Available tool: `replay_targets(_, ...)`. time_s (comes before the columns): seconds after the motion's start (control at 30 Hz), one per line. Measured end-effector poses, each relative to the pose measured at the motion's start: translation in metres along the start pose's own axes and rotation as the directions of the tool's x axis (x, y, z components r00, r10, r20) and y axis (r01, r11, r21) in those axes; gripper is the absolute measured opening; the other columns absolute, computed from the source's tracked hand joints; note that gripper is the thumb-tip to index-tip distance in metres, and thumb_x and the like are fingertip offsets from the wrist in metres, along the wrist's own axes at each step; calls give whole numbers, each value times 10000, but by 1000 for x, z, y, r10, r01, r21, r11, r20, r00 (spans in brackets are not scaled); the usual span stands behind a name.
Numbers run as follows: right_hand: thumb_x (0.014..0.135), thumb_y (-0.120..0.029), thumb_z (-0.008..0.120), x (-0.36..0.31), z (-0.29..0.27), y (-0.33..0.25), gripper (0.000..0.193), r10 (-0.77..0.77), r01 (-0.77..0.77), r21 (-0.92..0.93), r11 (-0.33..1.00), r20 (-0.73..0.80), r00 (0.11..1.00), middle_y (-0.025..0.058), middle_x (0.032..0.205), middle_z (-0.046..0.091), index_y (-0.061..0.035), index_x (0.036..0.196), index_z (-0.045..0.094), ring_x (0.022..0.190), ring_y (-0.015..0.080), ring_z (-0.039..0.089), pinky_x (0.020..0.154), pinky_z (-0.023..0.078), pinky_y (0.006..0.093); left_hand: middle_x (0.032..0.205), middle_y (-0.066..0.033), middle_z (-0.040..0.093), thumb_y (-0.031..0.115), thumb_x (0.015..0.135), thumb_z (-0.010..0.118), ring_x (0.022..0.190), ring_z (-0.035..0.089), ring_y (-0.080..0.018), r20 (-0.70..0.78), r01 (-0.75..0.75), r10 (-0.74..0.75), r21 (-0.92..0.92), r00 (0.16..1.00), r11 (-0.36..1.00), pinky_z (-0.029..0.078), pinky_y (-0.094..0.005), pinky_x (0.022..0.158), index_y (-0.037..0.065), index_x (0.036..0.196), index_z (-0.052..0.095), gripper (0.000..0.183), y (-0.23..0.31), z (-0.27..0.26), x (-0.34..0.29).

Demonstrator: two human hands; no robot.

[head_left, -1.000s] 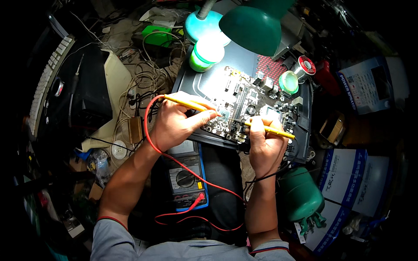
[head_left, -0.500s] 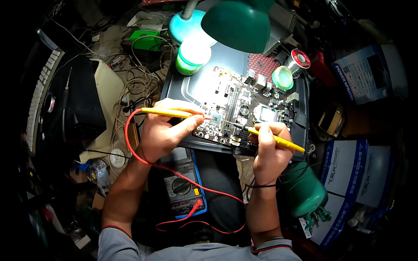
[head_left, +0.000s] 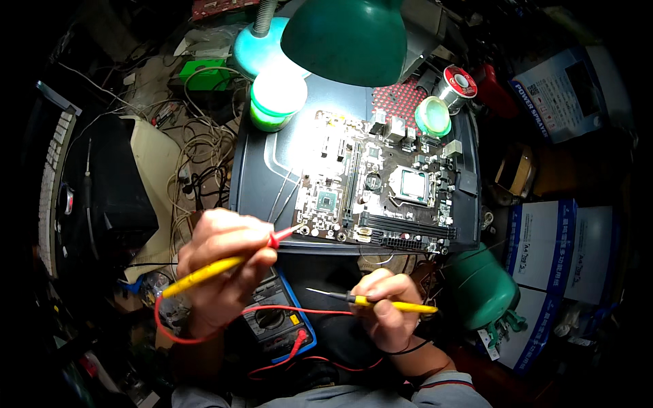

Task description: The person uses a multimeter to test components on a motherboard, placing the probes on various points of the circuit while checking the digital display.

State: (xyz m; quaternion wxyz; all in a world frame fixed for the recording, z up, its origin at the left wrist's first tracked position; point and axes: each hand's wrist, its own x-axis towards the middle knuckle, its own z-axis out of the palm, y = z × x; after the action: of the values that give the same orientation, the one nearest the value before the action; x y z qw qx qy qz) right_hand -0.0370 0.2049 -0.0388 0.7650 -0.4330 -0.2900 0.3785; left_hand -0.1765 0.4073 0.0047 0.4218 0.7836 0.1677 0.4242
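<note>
A yellow multimeter probe with a red tip section [head_left: 204,275] is gripped in my left hand [head_left: 221,289], near the front left corner of the motherboard [head_left: 377,160]. My right hand [head_left: 389,326] pinches a yellow probe with a black tip section [head_left: 411,308], held in front of the board with its metal tip pointing left. Apart from the board, that tip touches nothing. The dark motherboard lies on a black surface [head_left: 255,194]. Below my hands sits a blue-edged multimeter [head_left: 280,294] with a red lead plugged in. Whether the left probe's tip touches the board I cannot tell.
A green desk lamp [head_left: 343,41] hangs over the board. Behind it stand a bright-lidded jar [head_left: 277,95], a small green-rimmed tub [head_left: 433,115] and a solder spool [head_left: 461,81]. Thin tweezers-like metal [head_left: 280,197] lies left of the board. Boxes [head_left: 544,245] crowd the right side.
Both hands have drawn back toward me from the middle of the board, still holding the probes. My right hand has dropped below the front edge. The view has shifted slightly.
</note>
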Motion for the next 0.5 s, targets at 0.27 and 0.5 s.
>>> replay_targets(0.27, 959, -108, 572, -12, 18, 38, 194, 55, -54, -12, 998, 47, 997, 193, 1021, 634, 35, 1083, 614, 810, 204, 601, 729, 496, 309, 864, -109, 626, 330, 905, 727, 777, 563, -208, -116, 129, -133, -34, 984, 991, 461, -299, 678, 27, 1007, 620, 338, 21, -6, -41)
replay_targets(0.5, 858, 37, 617, 14, 39, 46, 196, -92, 127, -148, 981, 223, 970, 158, 944, 644, 39, 1051, 656, 800, 225, 630, 718, 509, 300, 811, -93, 594, 273, 943, 672, 728, 544, -194, -366, 112, -110, -18, 924, 994, 437, -317, 660, -13, 1047, 614, 310, 1, -14, -54)
